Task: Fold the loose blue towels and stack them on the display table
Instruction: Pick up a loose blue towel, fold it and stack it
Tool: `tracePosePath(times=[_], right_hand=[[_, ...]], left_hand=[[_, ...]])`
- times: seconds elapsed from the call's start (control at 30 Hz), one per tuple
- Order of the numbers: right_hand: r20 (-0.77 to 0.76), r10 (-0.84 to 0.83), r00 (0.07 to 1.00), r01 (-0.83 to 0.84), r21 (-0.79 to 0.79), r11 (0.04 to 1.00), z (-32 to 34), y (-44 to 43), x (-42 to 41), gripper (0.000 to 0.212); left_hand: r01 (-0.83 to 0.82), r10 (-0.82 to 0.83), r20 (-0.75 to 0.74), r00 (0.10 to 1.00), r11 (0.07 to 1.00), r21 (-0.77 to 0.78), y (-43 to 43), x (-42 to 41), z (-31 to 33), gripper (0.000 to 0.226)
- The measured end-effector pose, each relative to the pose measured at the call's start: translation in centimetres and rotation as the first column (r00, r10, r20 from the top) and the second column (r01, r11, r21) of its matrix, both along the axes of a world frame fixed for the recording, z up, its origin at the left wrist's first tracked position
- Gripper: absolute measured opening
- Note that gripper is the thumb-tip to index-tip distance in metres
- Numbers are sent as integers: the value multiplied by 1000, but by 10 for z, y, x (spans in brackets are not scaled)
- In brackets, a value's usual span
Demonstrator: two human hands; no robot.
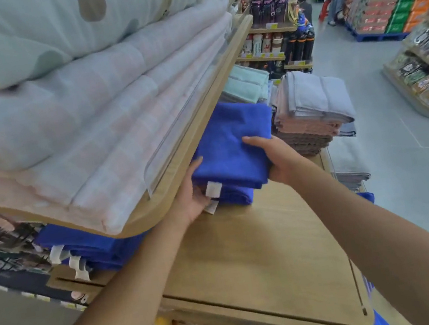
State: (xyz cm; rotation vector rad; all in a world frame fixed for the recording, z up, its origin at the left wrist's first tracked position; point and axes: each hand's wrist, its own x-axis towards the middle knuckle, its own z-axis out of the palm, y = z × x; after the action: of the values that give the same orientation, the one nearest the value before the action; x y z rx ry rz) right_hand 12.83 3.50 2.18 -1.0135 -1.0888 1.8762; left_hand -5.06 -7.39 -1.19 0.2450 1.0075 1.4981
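- While the folded blue towel (230, 143) lies on the display table (249, 254), just under the upper shelf (143, 217), both hands hold it so the folds do not slip.
- The left hand (193, 193) curls round its near corner, by the white tag (214, 189).
- The right hand (276, 158) pinches the right edge, thumb on top, fingers below.
- More blue towels (93, 250) sit stacked to the left, maybe its pile.
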Motion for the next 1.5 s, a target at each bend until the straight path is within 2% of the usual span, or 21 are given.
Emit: tracePosePath(times=[0.03,0.1,0.13,0.17,0.23,0.37,0.43,0.5,0.57,0.6,0.67,0.73,0.8,0.87,0.93,1.07,1.17,1.23,1.3,1.37,1.5], right_hand=[[83,4,997,-1,-38,999,-5,10,-11,40],[357,45,933,-10,-101,995,-27,18,-28,40],[465,56,884,-4,-112,994,-41,18,-33,40],[523,35,851,17,-94,995,-54,18,-36,40],[548,-56,834,76,-13,997,-69,20,-37,37],[540,-109,835,87,65,994,-70,25,-32,23],[551,-113,827,80,84,993,-69,24,-25,20],[580,-88,810,41,93,995,-68,20,-12,15],[583,-93,807,31,115,993,-64,16,10,21],[578,-113,808,38,141,989,-62,14,26,21],[569,-170,805,55,214,975,-58,10,63,14],[590,-240,771,62,306,950,-55,2,105,10],[634,-347,691,79,412,908,-60,-10,146,8],[683,-431,589,88,476,875,-72,-27,182,10],[738,-460,494,123,464,877,-93,-46,214,15],[844,-334,420,190,278,941,-144,-73,259,28],[842,-142,520,316,-35,948,-176,-87,272,30],[758,-94,646,409,-239,881,-191,-95,271,18],[683,-95,724,445,-357,821,-203,-102,266,18],[661,-138,738,474,-361,803,-212,-106,261,17],[673,-253,695,508,-211,835,-221,-102,260,26]], left_hand=[[-46,47,18,999,998,-33,10,-2,-2,31],[-70,58,-83,995,987,-148,21,-1,-17,52],[-50,21,-136,990,975,-215,24,-1,-28,54],[-48,16,-117,993,960,-274,26,-1,-36,45],[-67,60,-33,998,941,-331,34,-2,-52,19],[-76,67,-41,997,962,-264,40,-6,-62,11],[-65,32,-129,991,964,-256,35,-6,-65,12],[-106,19,-307,951,957,-269,26,-2,-63,17],[-137,-17,-517,856,956,-258,12,9,-62,31],[-138,-52,-632,773,959,-248,3,17,-64,34],[-81,-135,-841,524,975,-207,-16,34,-72,31],[82,-166,-961,220,985,-152,-32,55,-81,17],[293,-96,-995,13,952,-88,-42,79,-91,8],[438,-62,-993,-96,893,-99,-45,106,-102,25],[486,-94,-967,-235,851,-200,-47,133,-110,38],[446,-138,-833,-536,791,-419,-44,174,-123,61],[384,-145,-770,-621,800,-461,-40,181,-131,66],[378,-132,-766,-630,809,-450,-40,181,-133,65],[374,-124,-772,-623,820,-433,-41,181,-134,64],[367,-123,-774,-620,827,-426,-42,182,-133,64],[368,-119,-785,-608,834,-412,-42,183,-131,63]])
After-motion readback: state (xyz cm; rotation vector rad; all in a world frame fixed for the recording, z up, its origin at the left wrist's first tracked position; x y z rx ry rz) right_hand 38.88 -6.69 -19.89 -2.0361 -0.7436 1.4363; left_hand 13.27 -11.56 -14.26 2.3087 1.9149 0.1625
